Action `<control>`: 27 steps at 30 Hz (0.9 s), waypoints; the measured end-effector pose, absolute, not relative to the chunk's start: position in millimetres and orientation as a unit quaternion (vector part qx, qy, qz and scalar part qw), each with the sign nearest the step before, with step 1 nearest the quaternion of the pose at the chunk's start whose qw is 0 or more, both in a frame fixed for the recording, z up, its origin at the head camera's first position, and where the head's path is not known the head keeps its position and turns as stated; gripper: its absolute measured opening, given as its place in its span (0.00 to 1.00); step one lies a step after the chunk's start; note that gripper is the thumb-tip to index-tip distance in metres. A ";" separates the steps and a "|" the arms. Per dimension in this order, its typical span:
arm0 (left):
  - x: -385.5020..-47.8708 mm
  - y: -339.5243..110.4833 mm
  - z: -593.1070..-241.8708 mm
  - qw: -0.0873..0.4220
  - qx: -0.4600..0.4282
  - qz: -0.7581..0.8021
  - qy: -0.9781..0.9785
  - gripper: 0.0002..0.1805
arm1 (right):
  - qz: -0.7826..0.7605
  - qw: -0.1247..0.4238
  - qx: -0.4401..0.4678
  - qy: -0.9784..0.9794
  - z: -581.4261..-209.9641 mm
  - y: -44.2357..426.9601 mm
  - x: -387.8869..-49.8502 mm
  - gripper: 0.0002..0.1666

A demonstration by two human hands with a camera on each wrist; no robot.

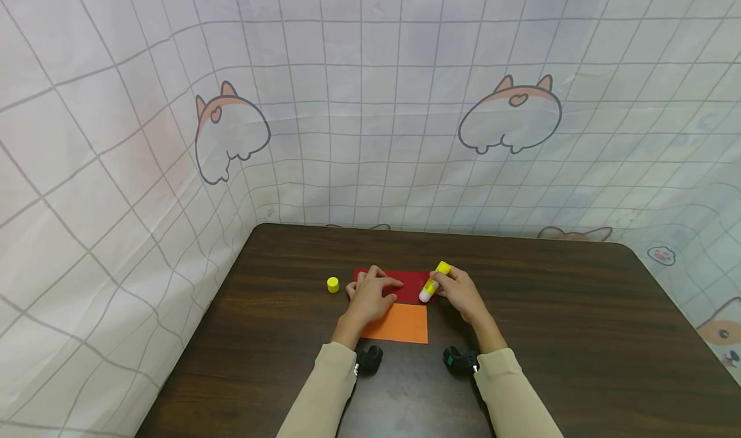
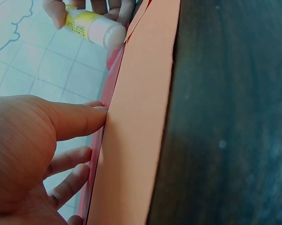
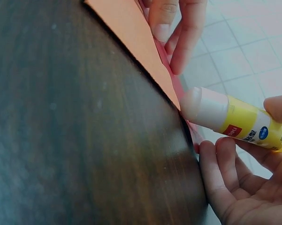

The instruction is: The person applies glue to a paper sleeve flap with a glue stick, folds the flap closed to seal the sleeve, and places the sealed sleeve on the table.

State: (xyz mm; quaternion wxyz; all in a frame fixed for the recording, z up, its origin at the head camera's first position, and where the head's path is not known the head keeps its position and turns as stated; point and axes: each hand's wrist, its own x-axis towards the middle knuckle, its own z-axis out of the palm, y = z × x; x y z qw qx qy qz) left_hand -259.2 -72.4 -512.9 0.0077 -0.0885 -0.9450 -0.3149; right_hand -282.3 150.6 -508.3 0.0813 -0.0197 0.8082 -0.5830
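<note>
A red sheet (image 1: 410, 286) lies on the table above an orange sheet (image 1: 408, 325), their edges meeting. My left hand (image 1: 370, 298) rests on both with fingers spread; in the left wrist view its thumb (image 2: 80, 119) presses by the seam. My right hand (image 1: 460, 291) pinches an uncapped yellow and white glue stick (image 1: 435, 282), tilted with its white tip low over the red sheet's right part. In the right wrist view the glue stick (image 3: 239, 119) has its tip at the orange sheet's (image 3: 136, 37) corner; whether it touches cannot be told.
A yellow cap (image 1: 332, 285) stands on the dark wooden table (image 1: 278, 361), left of the red sheet. Behind and beside the table hangs a white cloth (image 1: 370, 123) with a grid and cartoon animals.
</note>
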 end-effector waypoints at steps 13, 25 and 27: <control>-259.4 -72.5 -513.4 0.006 -0.085 -0.318 -0.944 0.14 | -0.594 0.079 -0.024 0.800 -511.0 151.4 -285.6 0.27; -260.1 -72.8 -514.8 0.004 -0.085 -0.312 -0.946 0.14 | -0.604 0.074 -0.018 0.793 -509.6 150.4 -283.6 0.23; -260.0 -72.9 -514.9 0.004 -0.085 -0.312 -0.946 0.14 | -0.609 0.072 -0.018 0.789 -509.7 150.5 -283.3 0.24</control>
